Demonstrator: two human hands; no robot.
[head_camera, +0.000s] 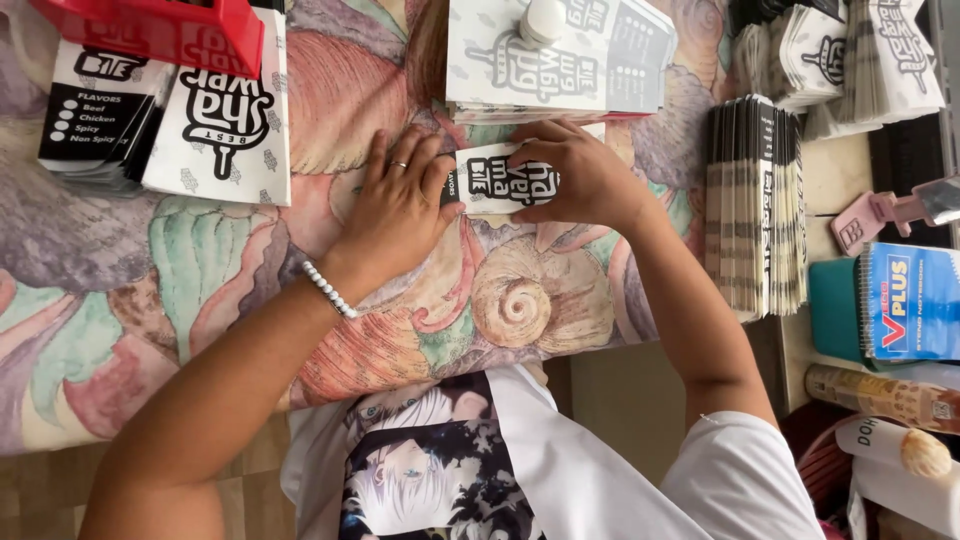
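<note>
My left hand (398, 205) lies flat, fingers spread, on the patterned cloth (200, 260), its thumb against the left edge of a small white printed paper sleeve (487, 170). A ring is on one finger and a white bead bracelet on the wrist. My right hand (580, 175) presses down on the right part of the same sleeve, fingers curled over it. The sleeve lies flat between both hands, partly hidden under my right fingers. Just beyond it sits a stack of flat printed sleeves (560, 60) with a small white round object (542, 20) on top.
More printed sleeves (225, 120) and a black-and-white pile (95, 110) lie at the far left under a red plastic thing (160, 30). A row of folded sleeves (755, 200) stands on edge at the right. Beyond are a blue spiral notebook (910, 300), a pink tool (880, 215) and further piles (840, 55).
</note>
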